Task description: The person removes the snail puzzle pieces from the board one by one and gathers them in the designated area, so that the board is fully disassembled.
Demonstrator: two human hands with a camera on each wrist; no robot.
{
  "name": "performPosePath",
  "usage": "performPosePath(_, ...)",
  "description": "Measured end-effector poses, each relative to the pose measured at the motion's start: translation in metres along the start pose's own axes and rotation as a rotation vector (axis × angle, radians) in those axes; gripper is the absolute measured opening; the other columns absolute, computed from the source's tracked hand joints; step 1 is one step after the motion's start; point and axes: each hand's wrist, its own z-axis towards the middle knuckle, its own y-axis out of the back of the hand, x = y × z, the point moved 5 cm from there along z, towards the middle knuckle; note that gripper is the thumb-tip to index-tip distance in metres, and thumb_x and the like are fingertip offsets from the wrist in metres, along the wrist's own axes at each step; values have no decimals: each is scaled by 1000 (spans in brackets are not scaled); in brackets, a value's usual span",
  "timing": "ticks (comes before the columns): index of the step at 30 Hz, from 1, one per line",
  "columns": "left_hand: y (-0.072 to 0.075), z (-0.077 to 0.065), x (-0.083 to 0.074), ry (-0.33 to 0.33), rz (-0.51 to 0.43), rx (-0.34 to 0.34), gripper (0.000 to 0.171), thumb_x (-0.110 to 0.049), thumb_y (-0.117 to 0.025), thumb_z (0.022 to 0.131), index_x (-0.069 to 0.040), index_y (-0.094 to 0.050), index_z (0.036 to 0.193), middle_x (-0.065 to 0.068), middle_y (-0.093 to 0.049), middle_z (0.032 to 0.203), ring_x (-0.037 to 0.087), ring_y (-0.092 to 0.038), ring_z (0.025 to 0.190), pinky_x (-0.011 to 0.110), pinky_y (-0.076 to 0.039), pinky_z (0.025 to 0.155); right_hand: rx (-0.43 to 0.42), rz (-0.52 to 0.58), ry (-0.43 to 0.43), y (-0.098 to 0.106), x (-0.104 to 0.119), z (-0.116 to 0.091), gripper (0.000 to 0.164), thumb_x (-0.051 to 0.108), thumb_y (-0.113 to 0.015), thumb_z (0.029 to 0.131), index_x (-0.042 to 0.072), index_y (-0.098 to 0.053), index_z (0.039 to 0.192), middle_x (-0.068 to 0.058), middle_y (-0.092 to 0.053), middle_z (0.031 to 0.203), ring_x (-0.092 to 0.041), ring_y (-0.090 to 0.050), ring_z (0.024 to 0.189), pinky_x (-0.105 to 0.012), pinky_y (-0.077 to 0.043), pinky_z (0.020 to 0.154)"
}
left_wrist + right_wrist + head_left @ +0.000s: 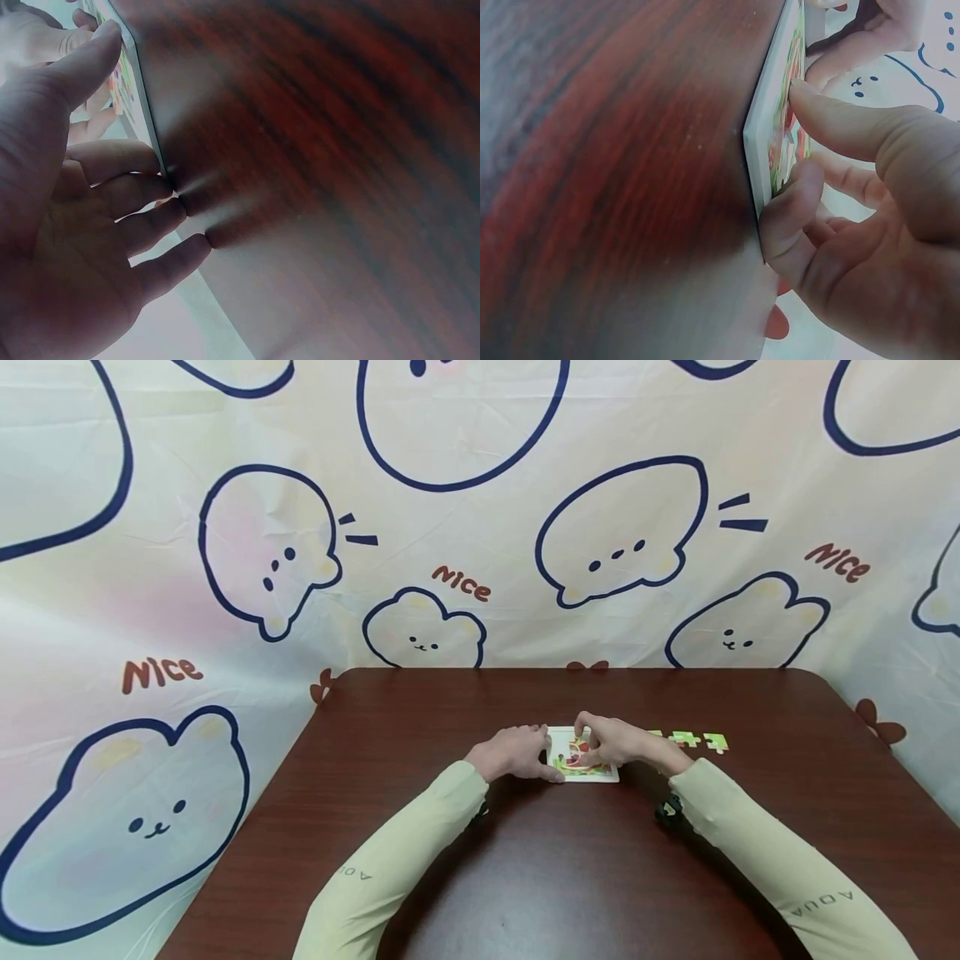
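Note:
A small jigsaw puzzle in a white frame [592, 778] lies on the brown table, its picture red, yellow and green. The left hand [517, 752] rests at its left side, thumb on the near corner and fingers by the far corner. In the left wrist view, the left hand's fingers [154, 240] are extended with tips touching the table. Over the picture is the right hand [618, 742], fingers bent, its thumb [832, 120] touching the puzzle. Whether a piece sits between the right thumb and fingers is hidden.
Several loose green jigsaw pieces [716, 742] lie in a row to the right of the frame, partly behind the right wrist. A printed cloth [510, 527] with cartoon bears hangs behind the table [525, 877].

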Motion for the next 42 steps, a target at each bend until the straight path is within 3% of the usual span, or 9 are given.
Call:
performPosePath(7, 2, -2, -1, -1, 9, -2, 73, -68, -59, 86, -16, -57, 137, 12, -41, 155, 24, -49, 135, 39, -45, 106, -45, -18, 24, 2, 2, -2, 41, 23, -74, 88, 11, -45, 114, -6, -62, 89, -17, -56, 77, -30, -44, 69)
performPosePath(18, 1, -1, 0, 2, -3, 4, 72, -67, -60, 86, -16, -57, 137, 12, -39, 156, 25, -47, 136, 40, -44, 107, -52, 95, 7, -3, 7, -6, 39, 14, -72, 89, 11, -42, 114, -10, -61, 92, -18, -59, 65, -29, -52, 48)
performPosePath(37, 1, -1, 0, 2, -2, 1, 71, -67, -59, 86, -16, -58, 136, 11, -41, 155, 24, -50, 134, 39, -46, 105, -71, 135, 68, -2, 13, -11, 29, 9, -64, 94, 11, -41, 112, -7, -61, 83, -17, -61, 57, -32, -52, 53)
performPosePath(39, 1, -2, 0, -6, -2, -5, 64, -65, -58, 88, -16, -62, 130, 11, -43, 153, 23, -53, 128, 38, -48, 102, -78, 134, 73, -2, 14, -11, 28, 7, -63, 95, 11, -41, 111, -8, -60, 85, -17, -61, 57, -31, -52, 53)
performPosePath(42, 3, -2, -1, -25, 4, -24, 47, -59, -58, 91, -16, -68, 108, 10, -52, 145, 19, -60, 108, 33, -51, 89, -87, 128, 87, -2, 16, -13, 27, 5, -62, 95, 11, -41, 110, -9, -57, 87, -16, -61, 56, -31, -52, 53)
